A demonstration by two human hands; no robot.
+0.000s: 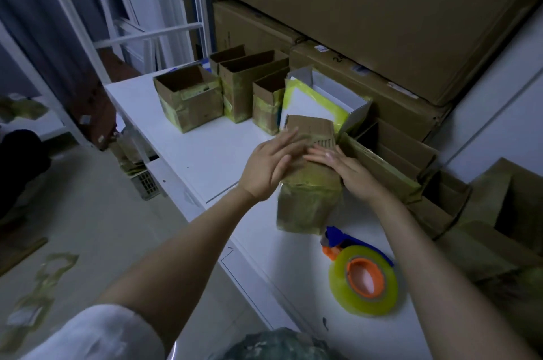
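Your left hand [273, 165] lies flat, fingers straight and close together, pressed against the upper left side of the small cardboard box [308, 201]. Your right hand [349, 171] is also flat, its straight fingers resting across the box's folded top flap, with the fingertips pointing toward your left hand. Neither hand curls around anything; the two hands nearly meet over the top of the box.

The box stands upright on the white table [205, 159], near its right side, and yellowish tape is wrapped around its lower half. Just in front of the box, closer to you, a tape dispenser [363, 274] lies on the table. It has a blue and orange handle and carries a roll of clear yellowish tape.

Behind your hands, a white box [326, 95] edged with yellow tape stands open. To its left is a row of open taped boxes [188, 98], set along the back of the table. Flattened cardboard pieces [393, 159] stand just right of the small box. Large brown cartons [382, 21] are stacked against the wall beyond them.

To your left, scraps of used tape [44, 280] lie on the floor [102, 212], and a white shelf frame [67, 21] stands behind the table's far corner.
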